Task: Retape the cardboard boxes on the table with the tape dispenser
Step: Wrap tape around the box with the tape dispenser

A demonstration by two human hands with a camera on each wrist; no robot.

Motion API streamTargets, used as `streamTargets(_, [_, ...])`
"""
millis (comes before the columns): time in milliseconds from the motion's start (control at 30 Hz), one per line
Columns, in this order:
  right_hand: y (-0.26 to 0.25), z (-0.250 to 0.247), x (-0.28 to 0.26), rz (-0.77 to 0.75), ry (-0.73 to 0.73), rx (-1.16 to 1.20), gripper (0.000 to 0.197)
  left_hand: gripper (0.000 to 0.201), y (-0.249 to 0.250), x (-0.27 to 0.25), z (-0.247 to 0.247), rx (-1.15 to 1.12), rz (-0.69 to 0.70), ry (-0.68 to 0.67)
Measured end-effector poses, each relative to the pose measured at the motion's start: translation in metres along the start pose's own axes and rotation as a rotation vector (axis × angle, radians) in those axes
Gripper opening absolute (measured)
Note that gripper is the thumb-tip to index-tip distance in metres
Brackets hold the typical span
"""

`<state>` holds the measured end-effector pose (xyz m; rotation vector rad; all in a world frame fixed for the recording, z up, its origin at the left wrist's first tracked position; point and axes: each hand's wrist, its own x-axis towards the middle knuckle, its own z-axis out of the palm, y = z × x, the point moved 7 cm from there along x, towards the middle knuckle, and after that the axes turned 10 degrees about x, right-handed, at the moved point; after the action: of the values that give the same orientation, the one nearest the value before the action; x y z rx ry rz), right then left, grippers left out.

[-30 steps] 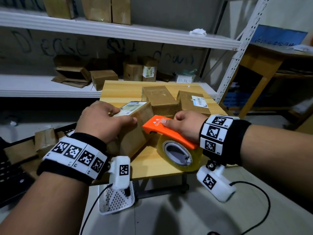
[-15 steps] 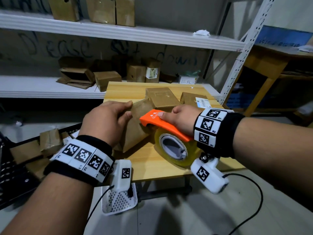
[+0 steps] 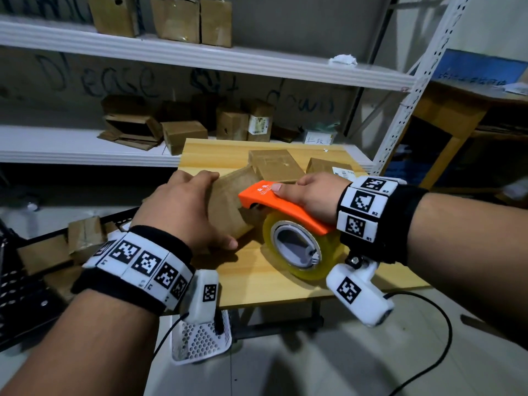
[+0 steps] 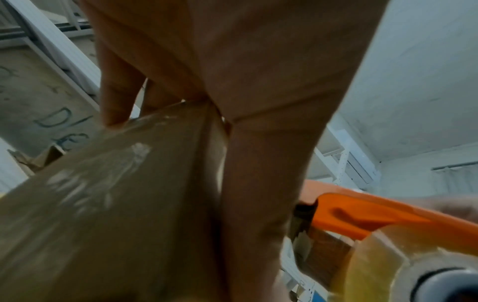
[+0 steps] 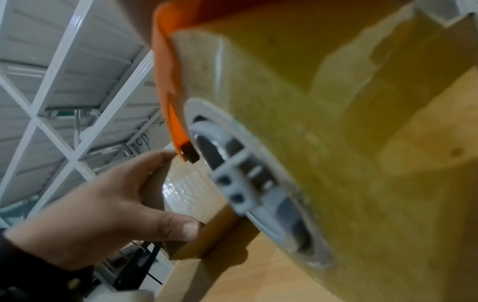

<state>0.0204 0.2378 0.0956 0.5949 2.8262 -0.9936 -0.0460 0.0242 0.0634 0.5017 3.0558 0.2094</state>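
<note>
A small brown cardboard box (image 3: 228, 204) stands tilted on the wooden table (image 3: 271, 284). My left hand (image 3: 185, 210) grips it from the left, fingers over its top edge and thumb low at the front; the left wrist view shows that box (image 4: 111, 214) under the fingers. My right hand (image 3: 311, 192) holds the orange tape dispenser (image 3: 274, 200) by its handle, thumb on top. Its nose touches the box's right face. The yellowish tape roll (image 3: 297, 250) hangs below and fills the right wrist view (image 5: 323, 143), where the left hand (image 5: 103, 206) clasps the box.
Two more cardboard boxes (image 3: 274, 167) (image 3: 328, 167) lie behind on the table. White metal shelves (image 3: 200, 58) with several boxes stand beyond it. A white perforated basket (image 3: 200, 341) sits on the floor under the table's front edge. A wooden desk (image 3: 445, 115) is at right.
The left hand has turned the box, so its labelled face no longer shows and a plain face meets the dispenser. The dispenser has stayed against the box.
</note>
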Motion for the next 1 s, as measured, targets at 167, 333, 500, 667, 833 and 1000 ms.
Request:
streamTargets(167, [-0.007,-0.016,-0.006,-0.028,0.061,0.004,0.053,0.128,-0.001,-0.002,0.006,-0.133,-0.042,-0.072])
streamTargets(333, [-0.012,-0.020,-0.003,-0.023,0.080,-0.061,0.059,0.131,0.005,-0.006,0.019,-0.368,-0.027,-0.169])
streamTargets(500, [-0.007,-0.007,-0.001,-0.001,0.022,-0.069,0.054,0.142,0.010,-0.004,0.017,-0.222,-0.033,-0.120])
streamTargets(667, [-0.003,-0.005,0.001,0.031,0.027,-0.053,0.062,0.136,0.017,0.000,0.021,-0.104,0.021,-0.065])
streamTargets(833, [-0.001,-0.007,0.004,0.037,0.026,-0.031,0.059,0.143,0.016,-0.001,0.028,-0.153,0.019,-0.114])
streamTargets(1000, [0.001,-0.009,0.002,0.032,0.035,-0.068,0.060,0.109,0.016,0.001,0.031,-0.171,-0.023,-0.067])
